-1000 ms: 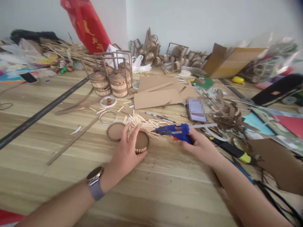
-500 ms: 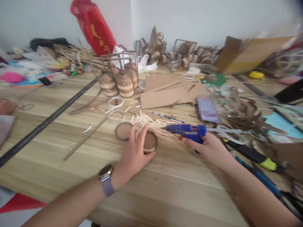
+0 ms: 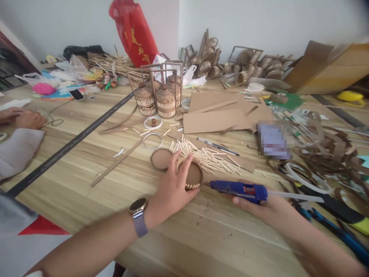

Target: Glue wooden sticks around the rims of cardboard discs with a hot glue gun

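My left hand (image 3: pixel 172 187) rests on a round brown cardboard disc (image 3: pixel 193 175) rimmed with short wooden sticks, thumb and fingers pinching its edge. A second plain disc (image 3: pixel 161 158) lies just behind it. My right hand (image 3: pixel 266 207) grips a blue hot glue gun (image 3: pixel 239 190) lying nearly level, its nozzle pointing left and close to the rimmed disc's right edge. A white glue stick juts from the gun's back. A heap of loose wooden sticks (image 3: pixel 210 156) lies behind the discs.
Small stick-built lanterns in frames (image 3: pixel 161 98) stand further back, beside flat cardboard sheets (image 3: pixel 219 115), a pen (image 3: pixel 217 145) and white rings (image 3: pixel 152 140). A long dark bar (image 3: pixel 72 144) crosses the table at left. Another person's hand (image 3: pixel 27 119) rests at far left. Cardboard scraps and tools crowd the right.
The view has shifted so everything sits further right. My right hand has lowered the glue gun and brought its nozzle nearer the rimmed disc. My left hand stays on the disc.
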Tool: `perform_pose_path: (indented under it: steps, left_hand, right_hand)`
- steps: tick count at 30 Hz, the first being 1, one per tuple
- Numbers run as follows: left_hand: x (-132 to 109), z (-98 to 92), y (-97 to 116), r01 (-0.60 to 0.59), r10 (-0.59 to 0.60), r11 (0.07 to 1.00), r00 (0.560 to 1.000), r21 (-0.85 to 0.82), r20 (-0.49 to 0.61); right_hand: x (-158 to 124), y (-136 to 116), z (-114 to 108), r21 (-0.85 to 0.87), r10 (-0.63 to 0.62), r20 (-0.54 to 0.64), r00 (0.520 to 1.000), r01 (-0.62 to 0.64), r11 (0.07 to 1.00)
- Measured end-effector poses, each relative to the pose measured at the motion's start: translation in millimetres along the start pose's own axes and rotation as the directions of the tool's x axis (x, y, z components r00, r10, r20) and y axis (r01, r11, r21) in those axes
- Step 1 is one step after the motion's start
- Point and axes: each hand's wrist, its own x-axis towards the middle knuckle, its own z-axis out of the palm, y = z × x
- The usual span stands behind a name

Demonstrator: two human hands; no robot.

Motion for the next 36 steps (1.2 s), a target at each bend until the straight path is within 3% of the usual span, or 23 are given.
perform_pose_path:
  steps: [12, 20, 36]
  left_hand:
    - [1.8, 1.0, -0.8, -0.003, 0.003, 1.000, 1.000, 0.004, -0.017]
    - [1.7, -0.8, 2.0, -0.002, 0.002, 1.000, 1.000, 0.005, -0.015]
    - [1.5, -1.2, 2.1, 0.018, -0.018, 1.000, 1.000, 0.007, 0.001]
  right_hand:
    - [-5.4, 1.7, 13.2, -0.116, -0.026, -0.090, 0.996, 0.016, 0.993]
    - [-5.3, -5.3, 17.4, -0.133, -0.044, -0.104, 0.994, 0.030, 0.991]
    - [-6.9, 5.0, 23.8, -0.193, -0.117, -0.098, 0.988, 0.096, 0.976]
